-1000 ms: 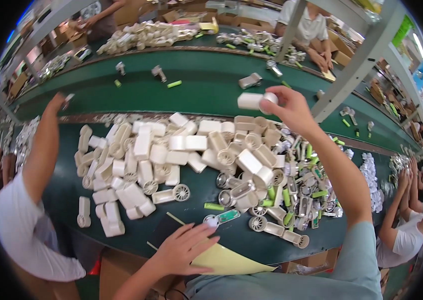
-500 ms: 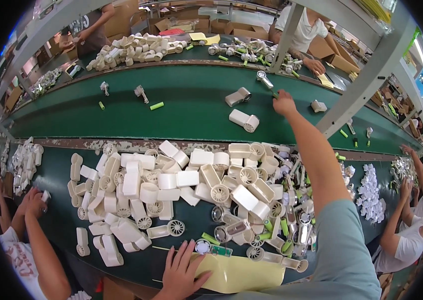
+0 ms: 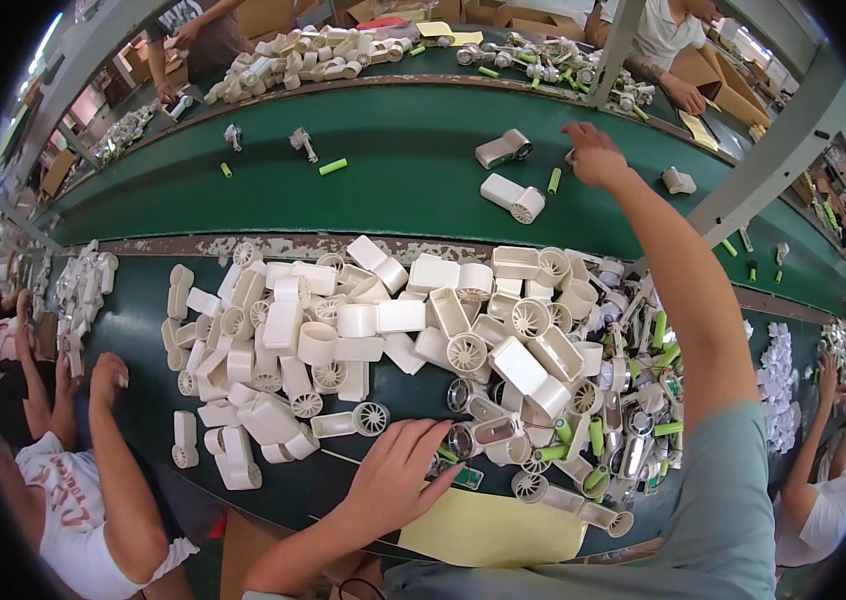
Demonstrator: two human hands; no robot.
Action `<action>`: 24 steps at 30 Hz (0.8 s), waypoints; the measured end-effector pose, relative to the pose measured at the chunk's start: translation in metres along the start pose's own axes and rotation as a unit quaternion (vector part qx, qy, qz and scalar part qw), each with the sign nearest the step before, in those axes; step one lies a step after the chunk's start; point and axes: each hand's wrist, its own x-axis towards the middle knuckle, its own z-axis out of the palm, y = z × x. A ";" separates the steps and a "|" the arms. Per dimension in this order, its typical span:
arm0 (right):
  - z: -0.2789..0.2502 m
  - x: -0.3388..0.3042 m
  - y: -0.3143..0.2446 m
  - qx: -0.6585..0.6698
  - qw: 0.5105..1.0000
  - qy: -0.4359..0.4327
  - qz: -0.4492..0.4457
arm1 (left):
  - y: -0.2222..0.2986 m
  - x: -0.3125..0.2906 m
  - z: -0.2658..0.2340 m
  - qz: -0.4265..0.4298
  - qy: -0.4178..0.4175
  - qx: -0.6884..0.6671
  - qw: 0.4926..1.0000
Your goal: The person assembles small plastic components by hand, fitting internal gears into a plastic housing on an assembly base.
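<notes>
Cream casings (image 3: 505,190), two, and one green cylinder (image 3: 555,181) neighbour the right hand (image 3: 597,156).

Reddish-brown printed lettering (image 3: 76,500) on a white short-sleeved cloth T-shirt (image 3: 65,540) at left, slanted and partly legible, small pale lettering (image 3: 180,14) on a dark cloth shirt (image 3: 215,42) at upper left, too blurred to read.

A dark green table (image 3: 143,320) carries a broad pile of cream casings (image 3: 353,330). Against its right side lies a heap of metal parts (image 3: 634,455) and green cells (image 3: 597,437). A yellow sheet (image 3: 493,530) lies at the near edge; white pieces (image 3: 777,385) farther right. The green belt (image 3: 393,200) beyond bears scattered casings, cells and fittings (image 3: 303,145).
</notes>
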 end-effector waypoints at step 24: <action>-0.122 -0.255 -0.042 0.493 0.861 0.123 -0.031 | 0.011 0.007 -0.037 -0.056 0.337 -0.676 0.653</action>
